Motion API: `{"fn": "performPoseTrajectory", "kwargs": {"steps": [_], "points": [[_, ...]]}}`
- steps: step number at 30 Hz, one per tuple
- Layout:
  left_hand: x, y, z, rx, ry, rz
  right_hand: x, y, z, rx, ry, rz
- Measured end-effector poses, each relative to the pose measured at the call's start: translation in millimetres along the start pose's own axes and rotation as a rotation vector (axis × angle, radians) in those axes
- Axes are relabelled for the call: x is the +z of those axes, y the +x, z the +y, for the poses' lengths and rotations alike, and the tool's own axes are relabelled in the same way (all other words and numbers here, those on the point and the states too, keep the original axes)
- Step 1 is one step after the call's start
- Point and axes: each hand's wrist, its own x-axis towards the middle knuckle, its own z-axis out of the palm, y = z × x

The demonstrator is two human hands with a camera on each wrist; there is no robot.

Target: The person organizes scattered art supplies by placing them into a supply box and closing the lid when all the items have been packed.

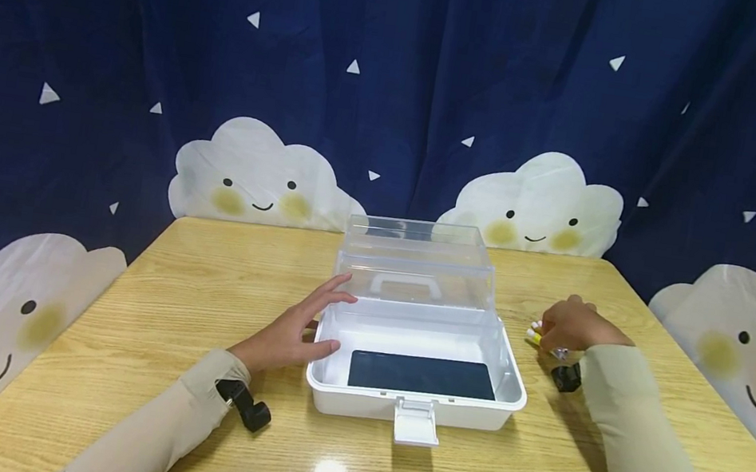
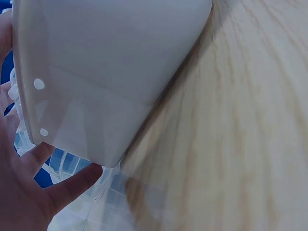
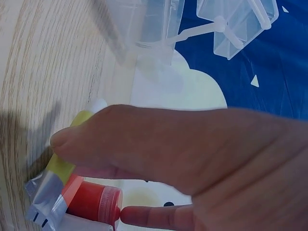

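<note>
A white plastic storage box [image 1: 347,403] stands with its clear lid [image 1: 419,254] raised at the back and its front latch [image 1: 416,423] folded down. Inside, along the front, lies a dark flat rectangle [image 1: 422,375]. My left hand [image 1: 291,337] holds the box's left end, thumb over the rim; in the left wrist view, fingers [image 2: 79,185] lie against the outer wall. Right of the box, my right hand [image 1: 574,326] grips small paint tubes, thumb on a yellow tube [image 3: 61,166] with a silver crimped end. A red tube with a ribbed clear cap [image 3: 89,199] shows beneath; the palm hides the rest.
The box stands mid-table on a wooden table [image 1: 235,272]. Behind and beside it hangs a dark blue curtain [image 1: 398,94] with cloud prints. Both wrists wear black straps with small cameras, the left camera [image 1: 254,415] hanging close over the tabletop.
</note>
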Motion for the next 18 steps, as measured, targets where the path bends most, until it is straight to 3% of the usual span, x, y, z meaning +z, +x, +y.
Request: {"fn": "performPoseTrajectory", "kwargs": {"steps": [8,18], "points": [[0.4,0.1,0.2,-0.005,-0.003,0.000,-2.5,-0.2,-0.6,0.029,0.026,0.004],[0.5,0.2,0.2,-0.003,-0.003,0.000,-4.4,-4.1,-4.0,0.007,0.020,0.053]]}}
